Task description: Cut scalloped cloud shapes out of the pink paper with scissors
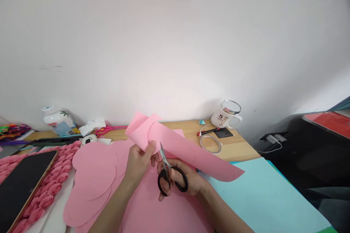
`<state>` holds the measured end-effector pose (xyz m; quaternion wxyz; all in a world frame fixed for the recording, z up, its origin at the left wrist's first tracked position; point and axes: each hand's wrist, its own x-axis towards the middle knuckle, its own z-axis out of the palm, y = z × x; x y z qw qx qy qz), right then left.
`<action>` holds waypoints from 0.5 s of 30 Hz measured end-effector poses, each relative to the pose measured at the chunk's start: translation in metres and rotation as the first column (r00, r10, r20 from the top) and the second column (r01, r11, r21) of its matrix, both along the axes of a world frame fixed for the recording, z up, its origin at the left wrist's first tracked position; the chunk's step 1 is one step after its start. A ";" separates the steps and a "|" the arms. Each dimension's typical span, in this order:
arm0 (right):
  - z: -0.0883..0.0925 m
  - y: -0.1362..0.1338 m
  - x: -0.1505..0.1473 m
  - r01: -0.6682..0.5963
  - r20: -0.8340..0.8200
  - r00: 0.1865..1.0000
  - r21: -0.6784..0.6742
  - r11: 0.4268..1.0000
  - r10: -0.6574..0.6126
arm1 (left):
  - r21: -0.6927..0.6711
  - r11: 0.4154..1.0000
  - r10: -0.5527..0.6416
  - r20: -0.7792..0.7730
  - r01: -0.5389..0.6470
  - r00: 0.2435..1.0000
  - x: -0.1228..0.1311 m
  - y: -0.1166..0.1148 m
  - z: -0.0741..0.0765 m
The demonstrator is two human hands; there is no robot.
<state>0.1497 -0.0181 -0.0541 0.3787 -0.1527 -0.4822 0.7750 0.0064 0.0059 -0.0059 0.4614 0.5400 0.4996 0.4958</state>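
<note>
My left hand [139, 162] pinches the near edge of a curled pink paper sheet [186, 149] held up above the table. My right hand [186, 182] is closed through the black handles of a pair of scissors [168, 174]. The blades point up and away and meet the sheet's edge right beside my left thumb. Under both hands lie several rounded pink paper cut-outs [93, 174] and a larger pink sheet [164, 211].
A light blue sheet [268, 196] lies at right. At the back stand a white mug [225, 116], a coiled white cable [210, 142], a white jar [57, 122] and pink-handled scissors [109, 129]. A dark phone [23, 182] rests on a mat of pink rosettes [54, 185] at left.
</note>
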 end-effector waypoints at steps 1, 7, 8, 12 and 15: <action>-0.001 0.000 0.000 -0.012 -0.017 1.000 -0.008 1.000 0.012 | -0.006 1.000 -0.008 -0.011 0.008 1.000 0.001 -0.001 0.002; 0.000 0.000 0.002 -0.044 0.048 0.998 -0.048 0.998 0.046 | -0.008 0.978 0.205 -0.127 -0.207 0.971 0.005 -0.004 0.006; 0.000 0.000 0.002 -0.053 0.068 0.996 -0.043 0.998 0.056 | -0.007 0.973 0.227 -0.139 -0.230 0.964 0.005 -0.004 0.006; 0.003 0.000 0.002 -0.010 0.146 0.989 0.045 0.999 0.003 | 0.021 0.953 0.302 -0.159 -0.303 0.940 0.003 -0.003 0.008; 0.004 -0.001 -0.001 0.104 0.233 0.964 0.122 0.987 -0.130 | 0.003 0.950 0.309 -0.134 -0.311 0.942 0.003 -0.003 0.009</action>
